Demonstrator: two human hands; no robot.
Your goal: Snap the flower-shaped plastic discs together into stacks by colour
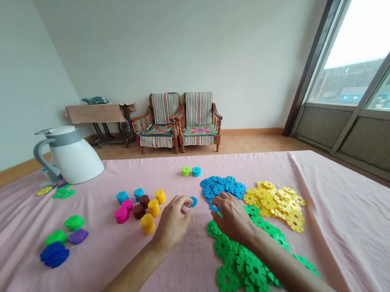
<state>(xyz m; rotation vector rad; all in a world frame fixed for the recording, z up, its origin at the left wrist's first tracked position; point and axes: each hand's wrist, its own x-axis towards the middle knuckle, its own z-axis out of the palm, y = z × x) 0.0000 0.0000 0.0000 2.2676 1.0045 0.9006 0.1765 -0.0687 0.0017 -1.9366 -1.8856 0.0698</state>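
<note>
My left hand [175,220] is curled over the middle of the pink cloth, with a blue notched plastic disc [193,201] at its fingertips. My right hand [233,216] reaches to the near edge of a pile of blue notched discs [222,186]. Its bent thumb and fingers are around one blue disc [214,208] there. Green notched discs [255,270] lie spread below my right forearm, and a heap of yellow ones [274,200] is to the right. Left of my left hand stand short disc stacks, among them yellow [147,224], brown [138,211] and pink [121,215].
A lime stack [186,171] and a light blue stack [196,171] stand farther back. On the left are a dark blue stack [54,254], green stacks [56,237], a purple one [78,236] and a white jug [75,155]. Two wooden chairs [198,115] stand beyond the table.
</note>
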